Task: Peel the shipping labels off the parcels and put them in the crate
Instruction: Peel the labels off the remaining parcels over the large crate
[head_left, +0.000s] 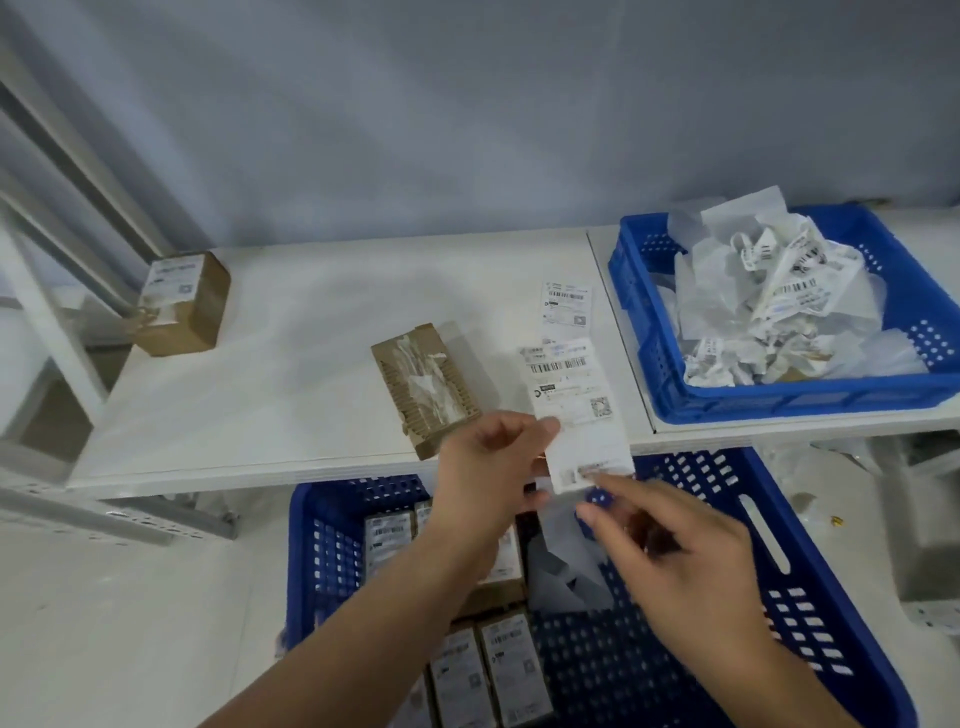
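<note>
Closest to me, under both forearms: a blue crate on the floor with perforated walls. Labelled parcels stand packed in it below my left wrist, and more sit further in, partly hidden by that arm. A loose piece of white paper lies in it between my two hands.

Right hand: fingers loosely extended, gripping nothing that I can make out. The fingertips are just below the lower end of the label. The hand is blurred, so I cannot tell whether they touch it.

Left hand: thumb and forefinger pinch the left edge of a long white shipping label, and the other fingers are curled in. The strip is held up in front of me. Its bottom end hangs between my two hands, and its top reaches past my left fingertips, over the edge of the white table.

Just beyond my left knuckles, on the table: a brown parcel with its top face torn, pale shreds and ridged cardboard showing.

Past the top of the label in my pinch: a second label lies flat on the table, printed side up.

Further out, off to the right of my right fingers: a second blue crate on the neighbouring tabletop, heaped with crumpled labels and backing paper.

Far out, well left of my left hand, at the table's back corner: a brown box with its label on.
</note>
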